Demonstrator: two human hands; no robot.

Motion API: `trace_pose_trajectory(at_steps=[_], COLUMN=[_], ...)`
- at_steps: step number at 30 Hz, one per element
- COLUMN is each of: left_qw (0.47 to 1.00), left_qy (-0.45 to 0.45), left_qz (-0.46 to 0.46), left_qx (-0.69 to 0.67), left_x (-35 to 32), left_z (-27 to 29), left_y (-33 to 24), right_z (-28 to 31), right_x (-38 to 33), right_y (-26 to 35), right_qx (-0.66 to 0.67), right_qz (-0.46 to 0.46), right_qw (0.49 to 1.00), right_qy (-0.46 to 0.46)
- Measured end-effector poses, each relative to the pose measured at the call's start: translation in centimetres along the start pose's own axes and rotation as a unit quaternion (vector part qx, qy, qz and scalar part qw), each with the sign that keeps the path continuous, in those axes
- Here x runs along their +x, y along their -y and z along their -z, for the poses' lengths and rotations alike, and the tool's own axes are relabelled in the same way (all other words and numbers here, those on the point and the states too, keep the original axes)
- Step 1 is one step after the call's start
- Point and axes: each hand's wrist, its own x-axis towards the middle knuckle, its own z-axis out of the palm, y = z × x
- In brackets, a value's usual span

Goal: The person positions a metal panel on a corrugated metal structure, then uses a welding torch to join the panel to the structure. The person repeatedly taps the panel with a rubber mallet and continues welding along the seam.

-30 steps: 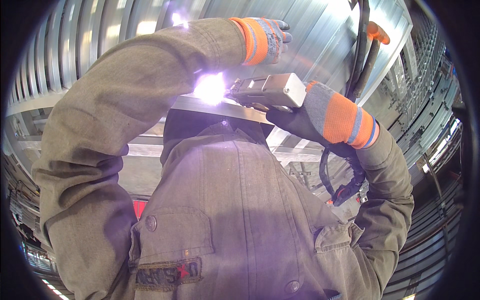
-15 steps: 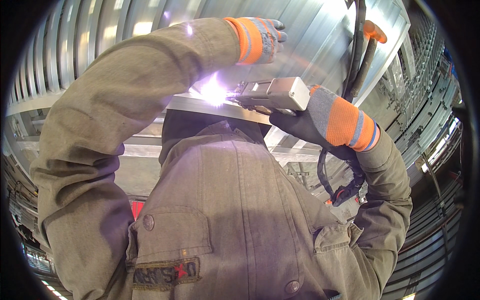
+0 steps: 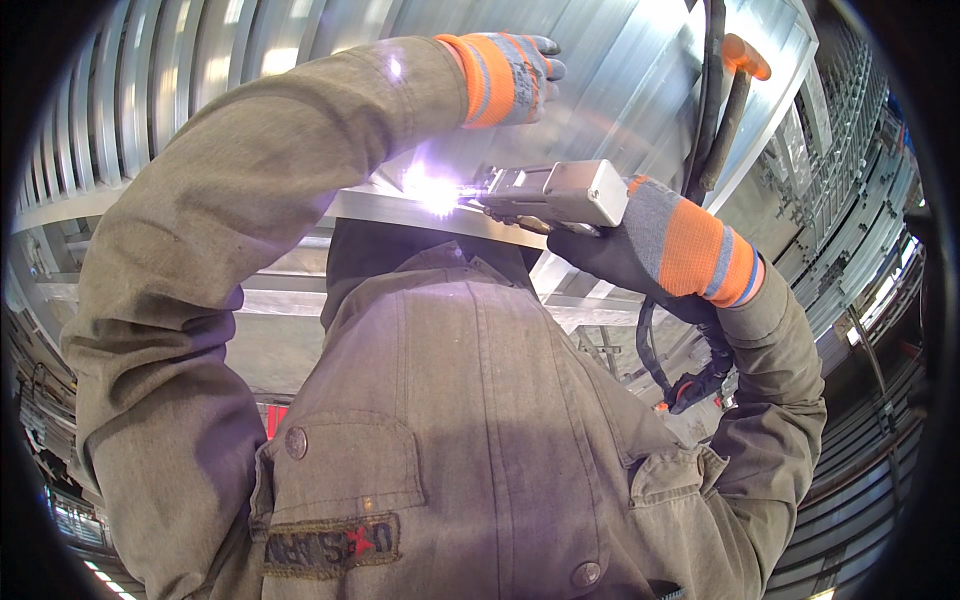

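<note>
My right hand (image 3: 660, 240), in an orange, grey and black glove, is wrapped around a handheld welding torch (image 3: 575, 192) with a boxy silver head. The torch points left, and a glaring white-violet arc (image 3: 435, 190) burns at its tip. Beneath the glare runs a metal frame bar (image 3: 440, 218) along the near edge of a ribbed metal panel (image 3: 610, 90). Farther out, my left hand (image 3: 510, 80), in a matching glove, lies over the panel with its fingers curled under. Whatever those fingers hold, if anything, is out of sight.
An orange-headed hammer (image 3: 747, 58) leans at the panel's right side beside a dark cable (image 3: 712, 90). Black hose (image 3: 650, 350) hangs below my right wrist. Stacked metal profiles (image 3: 850, 180) lie farther right. Lower frame bars (image 3: 290, 300) show beneath the panel.
The torch, its arc and my right hand have shifted slightly to the right. My left hand has slid a little to the left. The arc burns in both frames.
</note>
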Motion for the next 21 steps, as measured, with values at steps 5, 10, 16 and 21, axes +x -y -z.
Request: trace_pose_trajectory(at_steps=[5,10,16,21], left_qw=[0.999,0.999,0.999,0.991], left_qy=[0.004,-0.034,-0.048,-0.104], left_qz=[0.016,0.007,0.003,0.042], left_qx=[-0.027,-0.031,-0.019,-0.071], left_x=[-0.1,-0.7,-2.1,-2.3], left_z=[0.2,0.2,1.1,1.6], left_y=[0.1,0.0,-0.2,-0.8], right_z=[0.5,1.0,0.9,2.6], right_x=[-0.3,-0.8,-1.7,-5.1], right_y=[0.3,0.6,0.6,-0.3], right_qx=[0.007,0.0,0.019,0.117], right_qz=[-0.036,-0.051,-0.04,-0.051], right_qw=[0.999,0.997,0.999,0.992], right_qy=[0.033,0.05,0.029,0.002])
